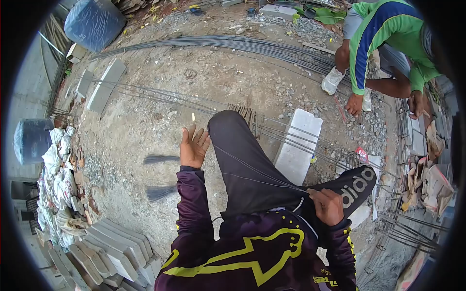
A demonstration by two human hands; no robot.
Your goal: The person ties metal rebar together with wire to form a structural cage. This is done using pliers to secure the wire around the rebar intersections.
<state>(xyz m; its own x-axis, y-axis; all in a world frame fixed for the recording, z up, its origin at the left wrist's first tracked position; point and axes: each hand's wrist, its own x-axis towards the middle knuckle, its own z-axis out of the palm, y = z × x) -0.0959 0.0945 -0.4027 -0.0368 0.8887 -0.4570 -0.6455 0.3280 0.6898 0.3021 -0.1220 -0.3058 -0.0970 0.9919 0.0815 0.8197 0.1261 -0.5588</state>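
My left hand (192, 148) is open beside my left knee, palm turned up and fingers spread. My right hand (327, 206) is closed over my lap, pinching thin tie wires (257, 167). These wires run across my dark trousers, their far ends close to my left fingers. Two bundles of cut tie wire, one (161, 158) above the other (160, 193), lie on the ground left of my left forearm. Past my knee, a cluster of rebar stirrups (245, 119) sits around long steel bars (286, 138), which cross over a pale block (301, 140).
At upper right another person in a green shirt (386, 29) crouches, hands low by the bars. A long rebar bundle (208, 42) lies across the far ground. Stacked concrete slabs (119, 247), white sacks (60, 179) and blue wrapped drums (93, 24) stand at left.
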